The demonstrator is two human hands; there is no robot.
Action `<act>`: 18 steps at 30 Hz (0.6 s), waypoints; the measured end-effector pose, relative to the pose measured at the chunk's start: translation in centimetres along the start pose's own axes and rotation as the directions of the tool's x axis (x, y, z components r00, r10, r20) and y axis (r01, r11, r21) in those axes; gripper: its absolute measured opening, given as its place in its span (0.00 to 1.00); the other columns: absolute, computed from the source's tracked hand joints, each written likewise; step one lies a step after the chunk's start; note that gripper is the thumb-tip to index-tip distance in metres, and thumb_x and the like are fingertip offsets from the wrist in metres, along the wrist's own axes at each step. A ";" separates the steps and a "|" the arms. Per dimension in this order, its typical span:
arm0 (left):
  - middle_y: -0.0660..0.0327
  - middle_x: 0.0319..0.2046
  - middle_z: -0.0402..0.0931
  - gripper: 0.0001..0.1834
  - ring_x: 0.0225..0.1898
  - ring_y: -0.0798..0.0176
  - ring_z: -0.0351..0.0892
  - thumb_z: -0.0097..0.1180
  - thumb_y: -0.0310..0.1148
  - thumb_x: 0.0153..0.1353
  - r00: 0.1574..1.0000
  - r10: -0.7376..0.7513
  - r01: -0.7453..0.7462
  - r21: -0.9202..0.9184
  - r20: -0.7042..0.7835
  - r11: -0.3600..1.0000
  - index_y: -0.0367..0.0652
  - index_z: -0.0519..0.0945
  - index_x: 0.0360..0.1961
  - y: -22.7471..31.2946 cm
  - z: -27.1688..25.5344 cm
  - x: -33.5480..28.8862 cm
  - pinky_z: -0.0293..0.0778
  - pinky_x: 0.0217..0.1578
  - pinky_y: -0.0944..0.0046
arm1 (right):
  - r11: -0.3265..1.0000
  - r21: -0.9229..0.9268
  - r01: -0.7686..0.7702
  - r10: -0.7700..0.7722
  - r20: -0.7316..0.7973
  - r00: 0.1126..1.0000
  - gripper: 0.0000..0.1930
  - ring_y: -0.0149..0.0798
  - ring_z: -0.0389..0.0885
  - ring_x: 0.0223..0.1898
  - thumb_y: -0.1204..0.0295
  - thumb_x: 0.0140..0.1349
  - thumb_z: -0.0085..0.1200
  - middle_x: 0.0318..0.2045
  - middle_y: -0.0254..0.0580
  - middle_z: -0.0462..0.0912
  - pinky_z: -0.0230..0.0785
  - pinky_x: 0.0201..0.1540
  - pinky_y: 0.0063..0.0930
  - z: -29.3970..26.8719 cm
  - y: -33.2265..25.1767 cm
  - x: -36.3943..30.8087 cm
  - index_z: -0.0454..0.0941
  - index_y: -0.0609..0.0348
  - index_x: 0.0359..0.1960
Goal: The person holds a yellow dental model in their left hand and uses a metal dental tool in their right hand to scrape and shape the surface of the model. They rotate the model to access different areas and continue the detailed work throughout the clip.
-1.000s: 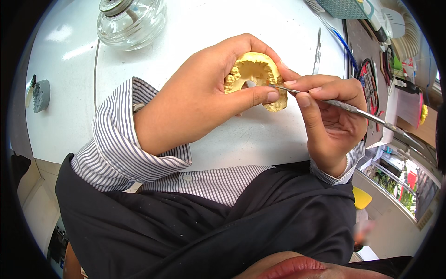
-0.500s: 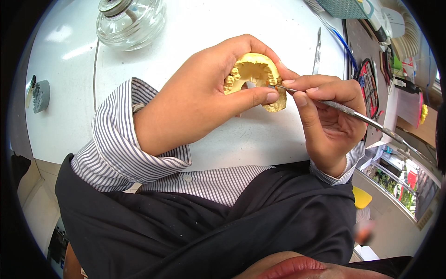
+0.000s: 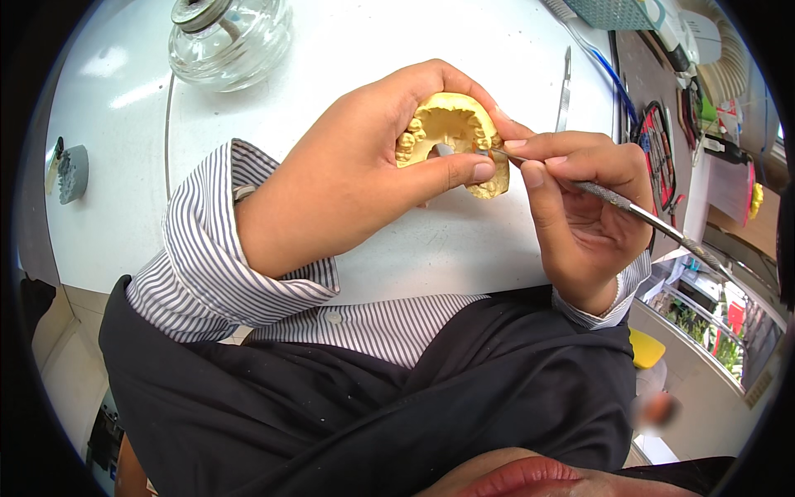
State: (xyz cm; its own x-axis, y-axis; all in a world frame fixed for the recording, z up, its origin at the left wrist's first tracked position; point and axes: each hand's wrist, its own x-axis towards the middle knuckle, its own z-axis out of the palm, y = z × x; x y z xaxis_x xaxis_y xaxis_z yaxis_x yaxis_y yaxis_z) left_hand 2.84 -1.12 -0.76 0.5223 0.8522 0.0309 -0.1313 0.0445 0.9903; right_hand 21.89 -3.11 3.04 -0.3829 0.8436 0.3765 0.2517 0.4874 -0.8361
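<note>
A yellow plaster dental model, horseshoe-shaped with a row of teeth, is gripped in my left hand. My thumb lies across its open side while the fingers wrap behind it. Between the fingertips and thumb of my right hand is a thin metal dental carving tool with a knurled handle. The tool's tip meets the model's right side, beside my left thumb tip. A small orange-brown spot shows there. The model's underside and my left fingertips are partly hidden.
On the white table, a glass spirit burner stands at the far left. A grey block sits by the left edge. Beyond my right hand lie a scalpel and a blue-handled brush, with a teal basket behind.
The model and both hands stay almost in place. The tool's handle has tilted slightly, its rear end now lower. The whole view has shifted a little.
</note>
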 end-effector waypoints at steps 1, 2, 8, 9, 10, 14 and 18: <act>0.68 0.30 0.74 0.19 0.24 0.81 0.69 0.59 0.34 0.58 1.000 -0.003 0.003 -0.001 -0.001 1.000 0.41 0.70 0.48 0.1 0.0 0.0 0.65 0.22 0.82 | 1.000 0.001 -0.001 0.001 -0.007 1.000 0.11 0.38 0.80 0.40 0.91 0.55 0.48 0.36 0.55 0.77 0.75 0.42 0.21 0.0 0.0 0.0 0.64 0.65 0.37; 0.68 0.30 0.74 0.19 0.24 0.81 0.69 0.59 0.34 0.58 1.000 -0.005 0.005 -0.001 -0.001 1.000 0.41 0.70 0.48 0.1 0.0 0.0 0.65 0.22 0.82 | 1.000 0.008 0.009 -0.009 -0.012 1.000 0.11 0.38 0.80 0.40 0.91 0.55 0.48 0.36 0.55 0.77 0.75 0.42 0.21 0.0 0.1 0.0 0.64 0.65 0.37; 0.68 0.30 0.74 0.20 0.24 0.81 0.69 0.59 0.35 0.57 1.000 0.001 -0.001 0.000 -0.002 1.000 0.41 0.70 0.48 -0.1 0.0 0.1 0.65 0.22 0.82 | 0.999 -0.045 0.017 -0.017 0.012 1.000 0.11 0.39 0.80 0.40 0.91 0.55 0.48 0.35 0.55 0.77 0.75 0.42 0.22 0.0 0.0 0.1 0.64 0.65 0.37; 0.68 0.30 0.74 0.20 0.24 0.81 0.69 0.59 0.35 0.57 1.000 0.001 -0.001 0.000 -0.004 1.000 0.41 0.70 0.48 -0.1 0.0 0.0 0.65 0.22 0.82 | 0.999 -0.047 0.016 -0.016 0.012 1.000 0.11 0.39 0.80 0.40 0.90 0.55 0.48 0.35 0.55 0.77 0.75 0.42 0.22 0.0 0.0 0.1 0.64 0.65 0.36; 0.68 0.30 0.74 0.20 0.24 0.81 0.69 0.60 0.35 0.57 1.000 -0.005 0.005 0.001 -0.007 1.000 0.41 0.70 0.48 0.0 0.0 0.0 0.65 0.22 0.82 | 1.000 -0.029 0.003 -0.002 0.005 1.000 0.11 0.39 0.80 0.40 0.90 0.55 0.48 0.35 0.55 0.77 0.75 0.42 0.23 0.0 0.0 0.0 0.64 0.65 0.36; 0.68 0.31 0.74 0.21 0.23 0.81 0.68 0.59 0.35 0.58 1.000 -0.016 0.016 0.051 -0.015 0.999 0.42 0.69 0.50 -0.1 -0.1 0.0 0.64 0.21 0.82 | 0.991 0.102 -0.083 0.090 -0.060 0.994 0.08 0.39 0.80 0.40 0.86 0.58 0.47 0.34 0.53 0.77 0.76 0.39 0.29 -0.6 0.6 0.0 0.64 0.63 0.36; 0.68 0.29 0.73 0.22 0.21 0.81 0.65 0.58 0.35 0.58 0.996 -0.078 0.080 0.051 -0.053 0.995 0.42 0.67 0.52 0.5 -0.1 0.0 0.63 0.20 0.81 | 0.955 0.280 -0.094 0.147 -0.174 0.974 0.06 0.37 0.78 0.35 0.82 0.59 0.47 0.35 0.52 0.76 0.72 0.33 0.29 -1.4 0.9 0.3 0.64 0.60 0.36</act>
State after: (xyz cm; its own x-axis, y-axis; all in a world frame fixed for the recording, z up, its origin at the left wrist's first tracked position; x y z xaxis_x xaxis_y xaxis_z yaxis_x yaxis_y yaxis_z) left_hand 2.66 -1.05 -0.30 0.4854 0.8727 -0.0533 -0.0460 0.0864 0.9952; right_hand 23.31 -2.11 2.94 -0.1812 0.9322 0.3134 0.0274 0.3233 -0.9459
